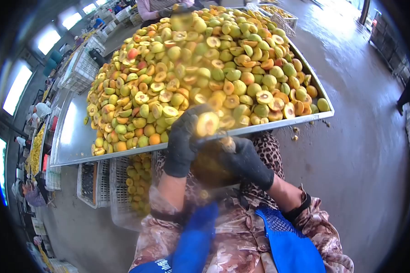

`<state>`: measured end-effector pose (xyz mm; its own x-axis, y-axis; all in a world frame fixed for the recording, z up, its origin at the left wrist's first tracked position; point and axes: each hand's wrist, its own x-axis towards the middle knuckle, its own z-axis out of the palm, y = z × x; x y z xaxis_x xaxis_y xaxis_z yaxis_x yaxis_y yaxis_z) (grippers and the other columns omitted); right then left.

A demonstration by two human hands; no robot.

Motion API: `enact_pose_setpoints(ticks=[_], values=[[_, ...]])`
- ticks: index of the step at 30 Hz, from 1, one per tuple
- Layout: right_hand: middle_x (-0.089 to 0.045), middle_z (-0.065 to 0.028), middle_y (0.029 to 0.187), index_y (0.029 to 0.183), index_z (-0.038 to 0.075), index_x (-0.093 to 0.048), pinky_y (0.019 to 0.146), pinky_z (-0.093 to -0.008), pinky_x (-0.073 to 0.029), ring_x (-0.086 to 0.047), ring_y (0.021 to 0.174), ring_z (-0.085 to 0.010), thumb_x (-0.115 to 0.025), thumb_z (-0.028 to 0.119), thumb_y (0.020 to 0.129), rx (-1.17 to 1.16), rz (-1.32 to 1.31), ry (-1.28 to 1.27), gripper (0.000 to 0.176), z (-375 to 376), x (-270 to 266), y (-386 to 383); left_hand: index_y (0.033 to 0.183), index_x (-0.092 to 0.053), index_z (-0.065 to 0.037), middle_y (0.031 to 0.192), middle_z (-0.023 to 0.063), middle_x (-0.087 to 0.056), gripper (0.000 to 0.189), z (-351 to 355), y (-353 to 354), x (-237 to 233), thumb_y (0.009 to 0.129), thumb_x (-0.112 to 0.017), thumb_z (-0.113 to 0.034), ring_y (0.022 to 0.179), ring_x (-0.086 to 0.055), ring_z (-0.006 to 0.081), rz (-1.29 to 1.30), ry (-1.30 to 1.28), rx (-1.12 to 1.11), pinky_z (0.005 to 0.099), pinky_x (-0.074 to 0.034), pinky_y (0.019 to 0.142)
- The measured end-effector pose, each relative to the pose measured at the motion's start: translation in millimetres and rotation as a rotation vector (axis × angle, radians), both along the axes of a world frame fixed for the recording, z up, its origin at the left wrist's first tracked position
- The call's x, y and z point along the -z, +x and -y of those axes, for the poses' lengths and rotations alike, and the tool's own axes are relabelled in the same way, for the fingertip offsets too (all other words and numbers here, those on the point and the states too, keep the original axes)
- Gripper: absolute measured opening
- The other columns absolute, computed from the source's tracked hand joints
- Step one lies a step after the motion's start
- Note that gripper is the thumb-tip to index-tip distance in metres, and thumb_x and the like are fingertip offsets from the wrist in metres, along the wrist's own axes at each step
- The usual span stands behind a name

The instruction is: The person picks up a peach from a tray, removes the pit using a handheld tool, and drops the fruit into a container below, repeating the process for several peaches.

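Note:
My left hand (181, 143), in a dark glove, is closed around a peach half (207, 123), whose cut face is turned up toward me. Close beside it, my gloved right hand (249, 160) is curled shut. A small tan piece (227, 144) shows at its thumb side; blur hides what it is and what else those fingers hold. Both hands are over my lap, at the near edge of a metal-rimmed table (278, 123). A large heap of halved and whole yellow-green peaches (161, 88) covers most of that table.
Below the table's left side stand a white crate (120, 193) holding peaches and another plastic crate (93, 182). A person in a pink sleeve (146, 10) works across the heap. More crates (82, 68) and people line the left. Fruit scraps (296, 134) lie on the wet floor.

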<state>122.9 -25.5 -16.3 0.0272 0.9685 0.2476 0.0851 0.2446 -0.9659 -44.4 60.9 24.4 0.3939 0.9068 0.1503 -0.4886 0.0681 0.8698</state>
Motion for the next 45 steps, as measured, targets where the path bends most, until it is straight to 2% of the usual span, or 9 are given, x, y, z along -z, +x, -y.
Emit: enact_pose_setpoints(ticks=[8, 11, 21, 23, 25, 38, 41, 42, 45], values=[[-0.074, -0.0012, 0.089, 0.097, 0.001, -0.075, 0.072, -0.0274, -0.055, -0.065, 0.082, -0.0061, -0.071, 0.018, 0.097, -0.002, -0.072, -0.172, 0.018, 13, -15, 11, 0.121, -0.062, 0.005, 0.114, 0.0178, -0.068, 0.046, 56, 60, -19, 0.108, -0.046, -0.036, 0.102, -0.067, 0.0259, 0.055, -0.052, -0.124, 0.0372, -0.055, 0.092], [-0.072, -0.0193, 0.085, 0.099, 0.002, -0.070, 0.069, -0.0403, -0.055, -0.073, 0.078, -0.0345, -0.074, 0.016, 0.087, 0.025, 0.047, -0.052, 0.019, 15, -15, 15, 0.111, -0.066, 0.002, 0.108, 0.0136, -0.070, 0.045, 62, 63, -20, 0.108, -0.046, -0.038, 0.094, -0.067, 0.0217, -0.087, 0.070, -0.185, 0.0347, -0.054, 0.087], [-0.064, -0.0168, 0.106, 0.116, 0.004, -0.057, 0.086, -0.0383, -0.049, -0.062, 0.097, -0.0272, -0.064, 0.025, 0.093, -0.007, 0.081, 0.226, 0.032, 7, 15, 7, 0.113, -0.059, 0.003, 0.103, 0.0137, -0.064, 0.030, 71, 66, -20, 0.103, -0.049, -0.023, 0.094, -0.062, 0.0233, -0.366, 0.681, -0.247, 0.0404, -0.055, 0.085], [-0.060, -0.0174, 0.122, 0.128, 0.003, -0.050, 0.096, -0.0374, -0.044, -0.057, 0.111, -0.0262, -0.059, 0.029, 0.099, -0.013, -0.071, 0.235, 0.041, 6, 25, 13, 0.084, -0.066, -0.001, 0.080, 0.0134, -0.067, 0.043, 100, 93, -67, 0.098, -0.057, -0.041, 0.072, -0.064, 0.0247, -0.242, 0.207, -0.342, 0.0331, -0.054, 0.065], [-0.062, -0.0180, 0.097, 0.101, 0.004, -0.055, 0.079, -0.0412, -0.046, -0.059, 0.090, -0.0324, -0.061, 0.027, 0.095, -0.076, -0.099, 0.113, 0.025, 12, 24, 8, 0.079, -0.067, 0.001, 0.082, 0.0150, -0.070, 0.035, 117, 101, -99, 0.096, -0.058, -0.028, 0.073, -0.065, 0.0252, -0.418, 0.196, -0.320, 0.0369, -0.055, 0.067], [-0.044, -0.0176, 0.152, 0.150, 0.004, -0.042, 0.120, -0.0387, -0.027, -0.038, 0.141, -0.0260, -0.068, 0.019, 0.092, -0.433, 0.027, 0.316, 0.066, 18, -15, 10, 0.077, -0.046, -0.014, 0.074, 0.0003, -0.051, 0.041, 67, 47, -26, 0.106, -0.046, -0.044, 0.062, -0.047, 0.0129, -0.088, 0.254, 0.003, 0.0330, -0.039, 0.056], [-0.069, -0.0204, 0.083, 0.086, 0.004, -0.068, 0.068, -0.0482, -0.054, -0.066, 0.080, -0.0456, -0.071, 0.010, 0.068, -0.512, 0.389, 0.388, 0.020, 13, -23, -6, 0.077, -0.046, -0.016, 0.071, 0.0009, -0.043, 0.042, 49, 0, -44, 0.108, -0.043, -0.042, 0.060, -0.042, 0.0159, 0.595, -0.122, 0.520, 0.0370, -0.038, 0.057], [-0.068, -0.0211, 0.079, 0.081, 0.004, -0.071, 0.063, -0.0479, -0.054, -0.068, 0.073, -0.0419, -0.070, 0.012, 0.069, -0.597, 0.850, 0.327, 0.014, 15, -39, -9, 0.080, -0.051, -0.012, 0.069, 0.0047, -0.047, 0.040, 62, 1, -69, 0.107, -0.048, -0.042, 0.058, -0.047, 0.0195, 0.412, -0.051, 0.121, 0.0340, -0.041, 0.056], [-0.068, -0.0165, 0.067, 0.070, 0.008, -0.074, 0.058, -0.0494, -0.055, -0.069, 0.065, -0.0377, -0.068, 0.021, 0.073, -0.550, 0.921, 0.201, 0.014, 8, 23, -17, 0.085, -0.058, -0.007, 0.078, 0.0137, -0.063, 0.040, 64, -54, -80, 0.106, -0.052, -0.041, 0.071, -0.064, 0.0294, 0.102, 0.061, -0.579, 0.0375, -0.051, 0.062]])
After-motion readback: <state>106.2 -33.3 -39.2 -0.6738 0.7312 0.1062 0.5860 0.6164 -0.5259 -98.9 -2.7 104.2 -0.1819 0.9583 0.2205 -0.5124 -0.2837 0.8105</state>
